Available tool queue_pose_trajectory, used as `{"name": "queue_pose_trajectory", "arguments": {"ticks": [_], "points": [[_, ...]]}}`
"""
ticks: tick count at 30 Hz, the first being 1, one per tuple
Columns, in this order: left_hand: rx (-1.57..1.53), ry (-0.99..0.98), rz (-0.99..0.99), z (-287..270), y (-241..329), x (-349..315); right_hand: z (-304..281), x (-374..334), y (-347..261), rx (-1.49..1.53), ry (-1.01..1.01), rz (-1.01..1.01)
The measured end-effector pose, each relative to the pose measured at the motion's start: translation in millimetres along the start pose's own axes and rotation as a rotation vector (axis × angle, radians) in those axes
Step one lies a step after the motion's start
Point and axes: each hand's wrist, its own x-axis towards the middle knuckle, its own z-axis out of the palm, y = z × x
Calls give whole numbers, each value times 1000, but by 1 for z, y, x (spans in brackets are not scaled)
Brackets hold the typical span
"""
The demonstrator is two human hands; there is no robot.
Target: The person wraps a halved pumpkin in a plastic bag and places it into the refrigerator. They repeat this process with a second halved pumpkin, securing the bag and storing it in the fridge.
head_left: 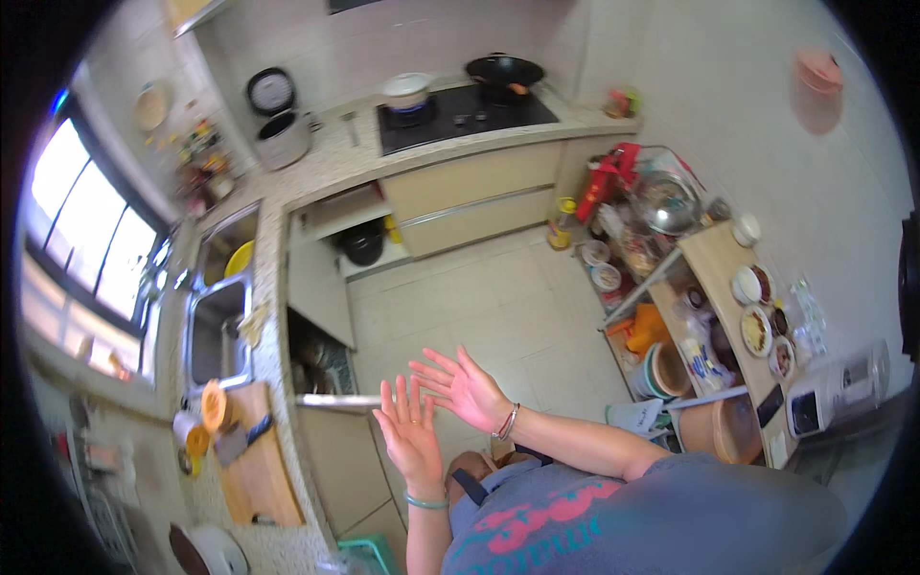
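My left hand (410, 439) is raised in front of my body, palm showing, fingers stretched out, with a pale green bangle on the wrist. Beside it, my right hand (470, 388) has its fingers spread and palm turned up; thin bracelets circle that wrist. The fingers of the two hands come close together and may overlap. Neither palm holds anything. An open drawer or door edge (335, 401) lies just left of my left hand. On the left counter, a cleaver (232, 445) and a cut orange squash (218, 407) rest on a wooden cutting board (264, 474).
A double sink (218, 335) is set in the left counter. A lower cabinet door (321, 283) stands open into the floor space. At the back are a cooktop (460, 120), a wok (503, 72) and a rice cooker (283, 139) with raised lid. Shelves (714, 259) hold several bowls at right.
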Motion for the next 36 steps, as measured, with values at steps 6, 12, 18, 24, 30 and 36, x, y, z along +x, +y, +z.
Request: {"name": "queue_pose_trajectory", "arguments": {"ticks": [6,12,18,24,30,36], "points": [[-87,-188,-315,82,-83,101,-67,4,-108,94,137,-314],[-70,-308,-600,143,-171,187,-128,16,-212,101,287,-516],[-38,-297,-800,206,-244,296,-183,63,-312,163,398,-594],[90,-335,-907,291,-319,394,-241,81,-426,245,523,-769],[63,-333,-1064,341,-405,454,-307,70,-521,387,719,-873],[87,-332,-1086,393,-499,503,-385,60,-650,336,766,-919]]}}
